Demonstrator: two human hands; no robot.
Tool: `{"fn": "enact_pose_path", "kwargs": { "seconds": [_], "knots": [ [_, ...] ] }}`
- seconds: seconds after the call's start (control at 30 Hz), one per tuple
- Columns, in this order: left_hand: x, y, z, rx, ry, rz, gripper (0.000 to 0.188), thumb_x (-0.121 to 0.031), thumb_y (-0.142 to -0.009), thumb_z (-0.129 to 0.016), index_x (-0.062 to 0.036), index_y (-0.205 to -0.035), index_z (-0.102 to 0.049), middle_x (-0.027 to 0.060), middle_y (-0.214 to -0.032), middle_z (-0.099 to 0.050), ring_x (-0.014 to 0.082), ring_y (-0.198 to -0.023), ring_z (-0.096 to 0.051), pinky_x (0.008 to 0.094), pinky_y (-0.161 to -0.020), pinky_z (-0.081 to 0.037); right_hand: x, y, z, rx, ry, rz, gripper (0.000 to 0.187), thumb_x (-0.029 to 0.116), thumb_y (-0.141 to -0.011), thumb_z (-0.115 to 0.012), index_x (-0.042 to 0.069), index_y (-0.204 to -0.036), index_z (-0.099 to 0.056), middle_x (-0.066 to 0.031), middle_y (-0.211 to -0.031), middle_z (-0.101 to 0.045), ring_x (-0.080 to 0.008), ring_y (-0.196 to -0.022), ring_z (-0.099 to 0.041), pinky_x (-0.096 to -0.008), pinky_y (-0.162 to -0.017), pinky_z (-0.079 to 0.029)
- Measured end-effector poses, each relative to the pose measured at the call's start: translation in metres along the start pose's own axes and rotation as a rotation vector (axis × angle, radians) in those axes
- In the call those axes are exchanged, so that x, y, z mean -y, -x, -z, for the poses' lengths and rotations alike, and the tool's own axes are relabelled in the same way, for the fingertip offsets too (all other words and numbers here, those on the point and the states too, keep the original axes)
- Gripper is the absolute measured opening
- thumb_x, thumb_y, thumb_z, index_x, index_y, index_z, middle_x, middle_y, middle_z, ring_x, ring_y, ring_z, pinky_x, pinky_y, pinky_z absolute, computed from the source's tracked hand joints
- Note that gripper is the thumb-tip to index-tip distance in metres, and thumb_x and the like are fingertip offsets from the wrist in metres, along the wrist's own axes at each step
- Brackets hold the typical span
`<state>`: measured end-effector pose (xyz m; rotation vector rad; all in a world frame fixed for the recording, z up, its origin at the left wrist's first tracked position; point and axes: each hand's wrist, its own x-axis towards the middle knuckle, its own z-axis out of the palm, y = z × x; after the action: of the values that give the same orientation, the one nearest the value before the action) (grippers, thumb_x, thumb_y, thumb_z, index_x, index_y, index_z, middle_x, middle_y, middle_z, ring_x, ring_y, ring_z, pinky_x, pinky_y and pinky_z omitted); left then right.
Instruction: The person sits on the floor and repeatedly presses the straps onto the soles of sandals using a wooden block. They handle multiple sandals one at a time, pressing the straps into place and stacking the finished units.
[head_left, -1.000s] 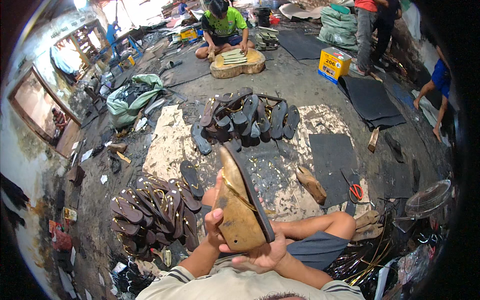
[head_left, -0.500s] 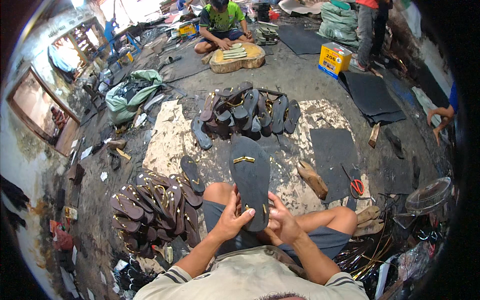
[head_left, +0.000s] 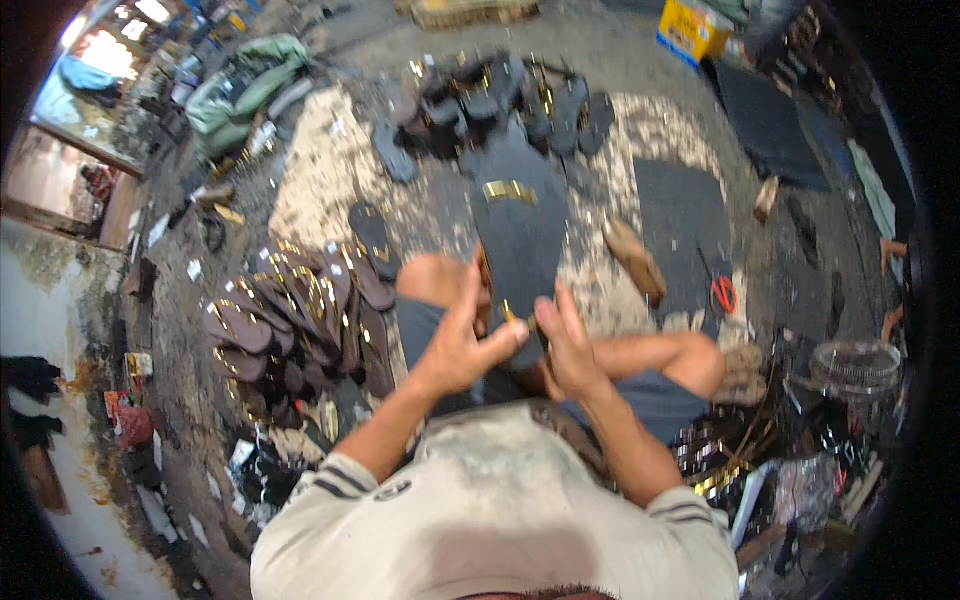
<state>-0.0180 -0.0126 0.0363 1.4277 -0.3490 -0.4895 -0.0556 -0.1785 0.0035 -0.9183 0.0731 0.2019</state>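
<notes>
Dark sandal sole w/ gold strap, pinched at near end by left hand & right hand, fingers curled closed on it.

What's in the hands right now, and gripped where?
Both hands, left hand and right hand, hold one dark sandal sole with a gold strap, gripped at its near end; its far end points away.

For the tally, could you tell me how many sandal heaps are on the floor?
2: a brown heap at the person's left, a dark heap ahead; others may be hidden.
</notes>
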Motion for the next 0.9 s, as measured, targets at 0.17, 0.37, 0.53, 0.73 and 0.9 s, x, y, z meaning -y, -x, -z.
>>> {"fn": "enact_pose_path", "kwargs": {
  "seconds": [0.17,0.37,0.53,0.73,0.9],
  "knots": [
    [0.005,-0.007,0.012,-0.079,0.117,-0.147,0.111,-0.020,-0.090,-0.074,-0.0041,-0.157,0.012,0.0182,-0.161,-0.019,0.0284,-0.140,-0.038,0.0380,-0.113,-0.034,-0.020,-0.013,0.001,-0.073,0.334,0.279,0.067,0.026,-0.097,-0.066,0.000,-0.147,-0.030,-0.0139,-0.130,-0.053,-0.0212,-0.118,-0.054,-0.0355,-0.101,-0.047],
    [0.016,-0.026,0.025,-0.325,0.625,-0.264,0.083,-0.068,-0.098,-0.038,-0.0015,-0.147,-0.037,0.0130,-0.142,-0.052,0.0271,-0.131,-0.051,0.0427,-0.114,-0.037,-0.006,-0.018,-0.025,-0.181,0.403,0.478,0.084,0.029,-0.084,-0.081,0.001,-0.148,-0.034,-0.0103,-0.131,-0.049,-0.0246,-0.126,-0.048,-0.0370,-0.102,-0.044],
    [0.027,-0.051,0.084,-0.605,0.269,-0.183,0.074,-0.062,-0.103,-0.032,0.0013,-0.135,-0.052,0.0111,-0.132,-0.059,0.0203,-0.118,-0.058,0.0359,-0.107,-0.042,0.020,-0.039,-0.026,-0.026,0.757,0.180,0.051,0.031,-0.090,-0.073,-0.004,-0.124,-0.060,-0.0165,-0.104,-0.071,-0.0210,-0.094,-0.068,-0.0336,-0.085,-0.053],
    [0.038,0.066,0.302,-1.380,-0.747,-0.241,0.042,-0.036,-0.107,-0.044,0.0012,-0.114,-0.063,0.0100,-0.109,-0.064,0.0204,-0.102,-0.059,0.0349,-0.093,-0.048,0.013,-0.074,0.090,-0.220,1.031,0.020,0.049,0.035,-0.090,-0.071,-0.001,-0.123,-0.063,-0.0193,-0.104,-0.072,-0.0285,-0.094,-0.070,-0.0386,-0.084,-0.053],
    [0.047,0.179,0.345,-1.464,-0.989,0.032,0.061,-0.038,-0.105,-0.048,0.0024,-0.149,-0.036,0.0244,-0.153,-0.037,0.0337,-0.137,-0.043,0.0431,-0.114,-0.032,-0.004,-0.120,0.188,-0.243,1.539,-0.037,0.050,0.039,-0.089,-0.069,0.000,-0.122,-0.065,-0.0234,-0.110,-0.070,-0.0381,-0.103,-0.067,-0.0464,-0.091,-0.051]
  ]
}}
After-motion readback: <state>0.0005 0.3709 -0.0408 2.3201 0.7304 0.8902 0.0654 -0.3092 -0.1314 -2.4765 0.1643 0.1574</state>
